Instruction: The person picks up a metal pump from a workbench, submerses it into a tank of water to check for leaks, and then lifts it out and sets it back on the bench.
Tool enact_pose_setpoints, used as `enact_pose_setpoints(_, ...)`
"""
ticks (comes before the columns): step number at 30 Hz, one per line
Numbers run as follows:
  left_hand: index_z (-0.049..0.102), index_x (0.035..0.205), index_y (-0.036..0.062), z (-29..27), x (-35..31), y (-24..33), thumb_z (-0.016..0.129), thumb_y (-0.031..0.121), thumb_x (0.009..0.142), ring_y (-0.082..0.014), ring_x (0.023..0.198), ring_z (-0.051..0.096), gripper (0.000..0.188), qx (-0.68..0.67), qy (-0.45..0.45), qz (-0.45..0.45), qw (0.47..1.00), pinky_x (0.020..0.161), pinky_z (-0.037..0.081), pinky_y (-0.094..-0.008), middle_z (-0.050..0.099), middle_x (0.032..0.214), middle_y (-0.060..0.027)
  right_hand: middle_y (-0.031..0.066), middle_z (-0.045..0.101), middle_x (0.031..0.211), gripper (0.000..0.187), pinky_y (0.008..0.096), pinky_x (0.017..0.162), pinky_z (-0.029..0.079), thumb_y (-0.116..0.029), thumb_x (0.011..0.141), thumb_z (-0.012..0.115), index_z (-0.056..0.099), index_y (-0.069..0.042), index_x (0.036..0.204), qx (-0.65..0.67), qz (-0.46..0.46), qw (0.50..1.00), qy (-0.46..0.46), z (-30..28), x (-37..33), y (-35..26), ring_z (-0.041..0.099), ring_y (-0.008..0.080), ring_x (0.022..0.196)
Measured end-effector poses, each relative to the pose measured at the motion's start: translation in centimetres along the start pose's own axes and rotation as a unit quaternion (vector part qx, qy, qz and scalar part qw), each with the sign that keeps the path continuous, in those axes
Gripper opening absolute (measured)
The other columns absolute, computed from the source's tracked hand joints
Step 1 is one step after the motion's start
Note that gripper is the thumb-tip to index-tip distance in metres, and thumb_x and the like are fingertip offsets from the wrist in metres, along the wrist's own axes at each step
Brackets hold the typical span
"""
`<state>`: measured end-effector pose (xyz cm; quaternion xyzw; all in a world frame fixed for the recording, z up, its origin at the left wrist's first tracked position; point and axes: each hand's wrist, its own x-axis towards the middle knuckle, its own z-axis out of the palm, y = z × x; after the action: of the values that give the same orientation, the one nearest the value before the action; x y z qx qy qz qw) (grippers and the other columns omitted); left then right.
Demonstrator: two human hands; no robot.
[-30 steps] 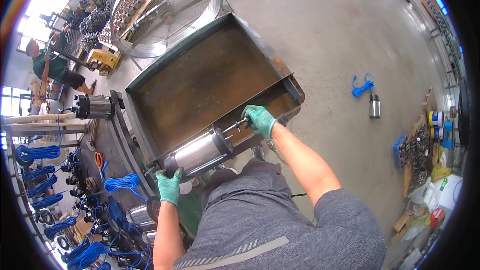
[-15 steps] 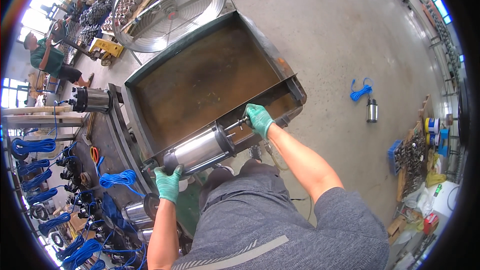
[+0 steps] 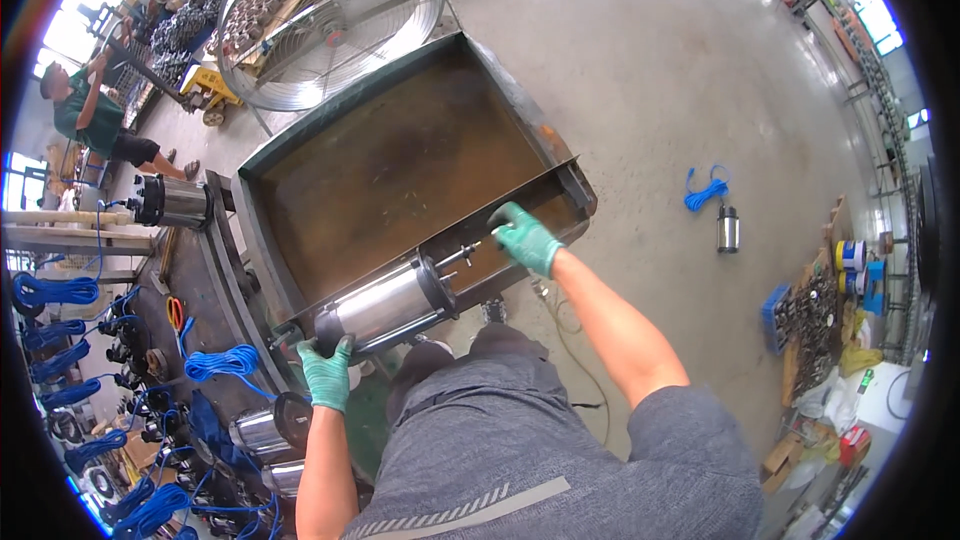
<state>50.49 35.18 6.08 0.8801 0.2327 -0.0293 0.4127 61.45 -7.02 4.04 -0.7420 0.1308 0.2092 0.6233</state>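
Observation:
A shiny steel pump cylinder with dark end caps lies tilted across the near edge of a water-filled metal tank. My left hand, in a green glove, grips its lower left end, thumb and fingers around the cap. From the other end a thin shaft with a small cross-shaped fitting sticks out. Just beyond that fitting is my right hand, also gloved in green, its fingers curled together and slightly blurred. A small pale bit shows at its fingertips; what it is cannot be made out.
A large round fan stands behind the tank. On the left, a bench holds another pump, orange-handled scissors and coiled blue cable. A small pump stands on the floor at right. A person works far left.
My right hand has come off the shaft fitting and sits slightly apart from it, to the right. The hose below it has dropped lower. My left hand keeps its grip on the pump.

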Motion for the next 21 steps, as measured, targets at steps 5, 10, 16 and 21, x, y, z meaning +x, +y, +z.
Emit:
enact_pose_setpoints(5, 0.044, 0.117, 0.0018, 0.2, -0.8, 1.4, 0.088, 0.018, 0.082, -0.0178, 0.094, 0.058, 0.058, -0.072, -0.001, -0.032, 0.997, 0.086, 0.051, -0.0320, 0.061, 0.106, -0.0105, 0.0321, 0.068, 0.101, 0.030, 0.0586, 0.084, 0.052, -0.021, 0.099, 0.048, 0.045, -0.004, 0.124, -0.411, 0.007, 0.896, 0.170, -9.0, -0.3, -1.9, 0.066, 0.0498, 0.096)
enact_pose_setpoints(10, 0.044, 0.119, 0.0006, 0.6, -0.6, 2.3, 0.088, 0.016, 0.081, -0.0200, 0.093, 0.057, 0.060, -0.068, -0.003, -0.032, 0.997, 0.085, 0.051, -0.0336, 0.061, 0.106, -0.0119, 0.0271, 0.070, 0.109, 0.033, 0.0527, 0.089, 0.055, -0.023, 0.099, 0.050, 0.056, 0.000, 0.122, -0.541, 0.119, 0.817, 0.158, -12.7, 4.7, -0.1, 0.067, 0.0443, 0.103)
enact_pose_setpoints(16, 0.045, 0.126, -0.0025, 0.9, -0.9, -0.9, 0.089, 0.028, 0.077, -0.0274, 0.101, 0.059, 0.073, 0.007, 0.036, -0.024, 0.999, 0.093, 0.049, -0.0398, 0.062, 0.111, -0.0185, 0.0244, 0.070, 0.114, 0.027, 0.0528, 0.090, 0.055, -0.025, 0.096, 0.055, 0.070, -0.006, 0.108, -0.560, 0.067, 0.810, 0.159, -10.6, 4.9, -2.1, 0.068, 0.0425, 0.106)
enact_pose_setpoints(21, 0.043, 0.129, -0.0050, 1.3, -1.3, 1.7, 0.087, 0.038, 0.079, -0.0399, 0.103, 0.065, 0.079, 0.000, 0.015, -0.019, 1.000, 0.091, 0.051, -0.0455, 0.065, 0.111, -0.0281, 0.0240, 0.063, 0.117, 0.041, 0.0501, 0.089, 0.052, -0.033, 0.097, 0.063, 0.057, -0.001, 0.122, -0.508, -0.044, 0.817, 0.270, -9.5, 2.1, -3.1, 0.064, 0.0417, 0.106)
